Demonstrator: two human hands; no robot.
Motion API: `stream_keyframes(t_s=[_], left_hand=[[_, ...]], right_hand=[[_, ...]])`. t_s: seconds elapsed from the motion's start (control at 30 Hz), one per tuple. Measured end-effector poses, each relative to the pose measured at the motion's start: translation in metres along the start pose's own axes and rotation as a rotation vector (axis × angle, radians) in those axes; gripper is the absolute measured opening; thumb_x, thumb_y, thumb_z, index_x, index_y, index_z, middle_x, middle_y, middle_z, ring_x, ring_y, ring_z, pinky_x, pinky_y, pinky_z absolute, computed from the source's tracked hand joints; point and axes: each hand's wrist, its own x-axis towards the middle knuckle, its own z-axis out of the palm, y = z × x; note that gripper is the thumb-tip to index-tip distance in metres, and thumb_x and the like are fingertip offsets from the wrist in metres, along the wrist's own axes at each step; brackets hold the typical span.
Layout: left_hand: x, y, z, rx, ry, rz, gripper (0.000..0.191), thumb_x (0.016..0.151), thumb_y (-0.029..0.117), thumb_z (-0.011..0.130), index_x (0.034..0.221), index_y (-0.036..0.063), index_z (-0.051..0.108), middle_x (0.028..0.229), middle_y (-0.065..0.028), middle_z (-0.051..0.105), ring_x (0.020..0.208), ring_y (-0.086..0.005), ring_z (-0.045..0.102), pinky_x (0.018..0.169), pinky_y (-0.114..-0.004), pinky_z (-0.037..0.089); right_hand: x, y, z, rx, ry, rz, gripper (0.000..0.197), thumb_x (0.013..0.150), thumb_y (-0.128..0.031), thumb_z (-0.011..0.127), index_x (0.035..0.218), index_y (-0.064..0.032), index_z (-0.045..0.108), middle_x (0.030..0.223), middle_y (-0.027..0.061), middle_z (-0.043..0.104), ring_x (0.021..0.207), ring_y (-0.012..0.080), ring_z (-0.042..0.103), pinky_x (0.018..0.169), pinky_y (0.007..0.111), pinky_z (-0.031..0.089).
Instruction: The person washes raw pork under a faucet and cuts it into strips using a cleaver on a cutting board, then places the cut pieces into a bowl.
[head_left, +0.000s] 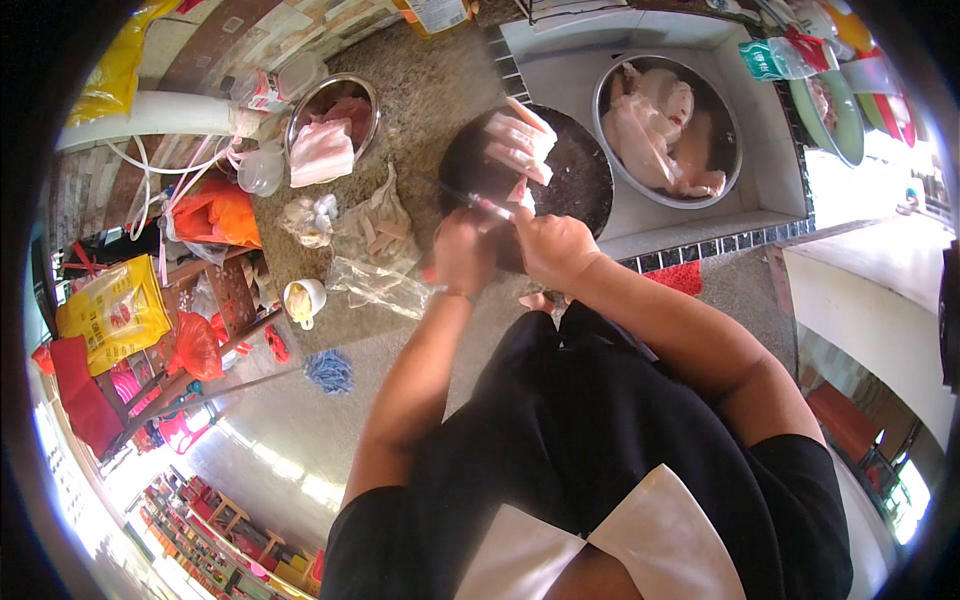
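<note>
A dark round chopping board (577, 161) lies before me with strips of pale, fatty raw meat (521, 142) on it. My right hand (559, 244) is closed at the board's near edge. From its fingers a slender pale pinkish object (491, 207) points left; blur hides whether it is meat or a tool's handle. Beside it my left hand (465, 251) is curled and motion-blurred, near that object's far end. I cannot tell what, if anything, it grips. A small meat piece (526, 196) lies just beyond my right fingers.
Right of the board, a metal basin (739, 161) of raw meat stands in a tiled sink (769, 127). On the counter (420, 82) at left are a steel bowl (373, 94) of meat, a cloth (382, 217), clear plastic (382, 289), a bagged item (307, 219) and a white cup (316, 296).
</note>
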Motion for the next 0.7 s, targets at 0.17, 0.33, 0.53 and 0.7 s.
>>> stream_keyframes(t_s=[0.17,0.33,0.53,0.7], left_hand=[[-0.006,0.001,0.002,0.015,0.002,-0.209,0.022,0.068,0.01,0.075,0.084,0.0053,0.06,0.077,-0.0121,0.059,0.073,-0.0306,0.059,0.067,-0.039,0.049],[-0.016,-0.005,0.001,-0.019,0.07,-0.102,0.02,0.067,0.007,0.076,0.08,0.0042,0.061,0.075,-0.009,0.06,0.069,-0.0273,0.059,0.063,-0.037,0.049],[-0.005,0.004,-0.001,-0.06,0.03,-0.108,0.011,0.073,0.012,0.072,0.074,0.0037,0.066,0.076,-0.0139,0.063,0.069,-0.0315,0.061,0.062,-0.039,0.05],[0.004,0.011,-0.004,-0.061,0.059,0.02,0.01,0.071,0.013,0.069,0.074,0.0044,0.066,0.076,-0.0156,0.064,0.07,-0.0347,0.062,0.064,-0.042,0.05]], right_hand=[[-0.017,0.029,0.006,0.037,0.055,-0.03,0.024,0.091,-0.023,0.052,0.103,-0.0028,0.049,0.066,0.0199,0.063,0.063,0.0372,0.064,0.056,0.046,0.051],[-0.04,0.013,-0.011,0.011,0.18,-0.075,0.027,0.09,-0.025,0.054,0.102,-0.0013,0.049,0.065,0.0186,0.063,0.062,0.035,0.065,0.055,0.044,0.052],[-0.024,0.008,0.012,-0.076,0.081,-0.043,0.029,0.089,-0.026,0.056,0.099,-0.0001,0.049,0.069,0.0164,0.065,0.063,0.0318,0.066,0.054,0.041,0.052],[-0.001,0.001,0.02,-0.151,0.056,-0.018,0.03,0.084,-0.012,0.053,0.108,0.0053,0.048,0.105,0.0283,0.063,0.09,0.0321,0.068,0.074,0.039,0.055]])
